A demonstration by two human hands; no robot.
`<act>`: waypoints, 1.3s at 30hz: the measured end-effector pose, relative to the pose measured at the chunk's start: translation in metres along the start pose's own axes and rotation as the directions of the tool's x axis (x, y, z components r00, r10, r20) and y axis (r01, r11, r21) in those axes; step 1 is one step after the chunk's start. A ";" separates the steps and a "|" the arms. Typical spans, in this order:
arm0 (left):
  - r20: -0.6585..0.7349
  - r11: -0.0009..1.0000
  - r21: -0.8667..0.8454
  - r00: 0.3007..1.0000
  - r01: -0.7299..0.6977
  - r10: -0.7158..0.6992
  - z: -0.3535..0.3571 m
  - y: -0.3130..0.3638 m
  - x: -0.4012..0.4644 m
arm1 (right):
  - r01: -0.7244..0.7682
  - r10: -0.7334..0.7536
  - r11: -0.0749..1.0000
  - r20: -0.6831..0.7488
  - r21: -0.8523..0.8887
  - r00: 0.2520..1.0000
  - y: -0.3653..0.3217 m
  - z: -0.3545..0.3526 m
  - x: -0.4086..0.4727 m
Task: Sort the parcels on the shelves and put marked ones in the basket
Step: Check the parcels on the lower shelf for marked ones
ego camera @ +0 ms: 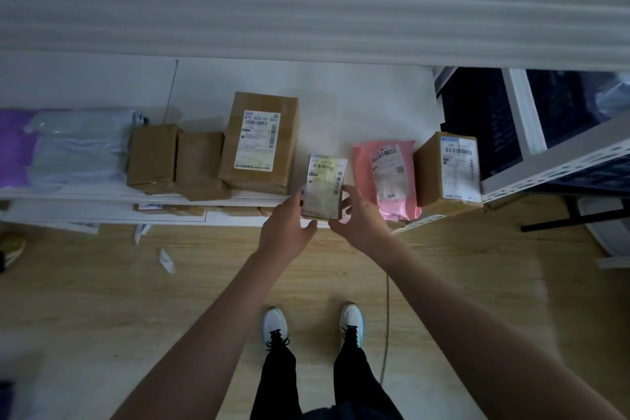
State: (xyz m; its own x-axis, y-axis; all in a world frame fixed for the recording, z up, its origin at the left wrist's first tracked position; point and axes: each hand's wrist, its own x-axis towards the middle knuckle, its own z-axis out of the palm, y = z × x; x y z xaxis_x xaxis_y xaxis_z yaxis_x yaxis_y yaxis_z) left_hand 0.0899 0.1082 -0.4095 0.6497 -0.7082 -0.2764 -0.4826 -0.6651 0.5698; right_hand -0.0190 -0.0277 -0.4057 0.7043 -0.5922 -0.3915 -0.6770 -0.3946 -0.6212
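At the front edge of the white shelf (341, 106), a small labelled parcel (324, 186) held between both hands — left hand (284, 232) fingers curled on its left side, right hand (361, 218) fingers curled on its right — pink mailer (387, 177) just beside.

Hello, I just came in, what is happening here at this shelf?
A person stands in front of a white shelf and sorts parcels. Both hands hold one small labelled parcel at the shelf's front edge: the left hand grips its left side, the right hand its right side. On the shelf beside it lie a pink mailer bag and a brown box to the right, and a bigger labelled box to the left. A dark basket shows behind the shelf's right end.
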 end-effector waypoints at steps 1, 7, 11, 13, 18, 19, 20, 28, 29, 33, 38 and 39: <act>0.015 1.000 -0.001 1.000 -0.006 0.007 -0.002 0.003 0.005 | 0.016 -0.015 0.999 0.018 -0.029 1.000 -0.003 -0.002 0.004; -0.005 0.999 -0.027 0.999 -0.039 0.039 -0.010 0.023 0.023 | 0.065 -0.065 0.997 0.003 -0.043 0.998 -0.019 -0.013 0.019; -0.089 0.994 -0.040 0.992 -0.098 0.095 -0.029 0.041 0.004 | 0.147 -0.150 0.988 -0.077 -0.051 0.986 -0.027 -0.037 -0.007; -0.149 0.988 -0.021 0.977 -0.154 0.149 -0.044 0.052 -0.012 | 0.206 -0.214 0.975 -0.115 -0.080 0.970 -0.034 -0.056 -0.023; -0.346 0.955 0.006 0.895 -0.297 0.281 -0.081 0.082 -0.040 | 0.320 -0.323 0.946 -0.251 -0.053 0.913 -0.059 -0.101 -0.059; -0.368 0.949 0.007 0.881 -0.316 0.296 -0.086 0.088 -0.042 | 0.336 -0.335 0.941 -0.279 -0.044 0.900 -0.064 -0.108 -0.064; -0.376 0.944 0.010 0.874 -0.329 0.308 -0.091 0.094 -0.044 | 0.345 -0.341 0.938 -0.299 -0.038 0.891 -0.069 -0.113 -0.068; -0.355 0.936 0.006 0.874 -0.352 0.331 -0.097 0.098 -0.031 | 0.345 -0.340 0.938 -0.316 -0.042 0.886 -0.074 -0.122 -0.065; -0.345 0.939 -0.010 0.882 -0.345 0.320 -0.093 0.093 -0.029 | 0.342 -0.338 0.939 -0.309 -0.044 0.889 -0.070 -0.117 -0.062; -0.262 0.935 -0.182 0.932 -0.304 0.251 -0.069 0.065 -0.016 | 0.274 -0.273 0.961 -0.238 -0.028 0.932 -0.056 -0.093 -0.046; -0.138 0.937 -0.295 0.979 -0.185 0.150 -0.033 0.037 0.014 | 0.127 -0.133 0.988 -0.060 -0.089 0.989 -0.041 -0.064 -0.006; -0.116 0.941 -0.296 0.984 -0.162 0.133 -0.027 0.035 0.020 | 0.095 -0.100 0.991 -0.045 -0.098 0.994 -0.037 -0.059 0.002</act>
State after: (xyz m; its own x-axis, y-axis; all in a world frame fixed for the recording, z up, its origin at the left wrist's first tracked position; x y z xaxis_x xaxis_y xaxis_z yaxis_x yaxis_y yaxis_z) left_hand 0.1020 0.0776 -0.3740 0.6435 -0.7581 -0.1062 -0.3858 -0.4410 0.8104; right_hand -0.0047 -0.0555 -0.3435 0.7583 -0.5806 -0.2967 -0.6245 -0.5162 -0.5861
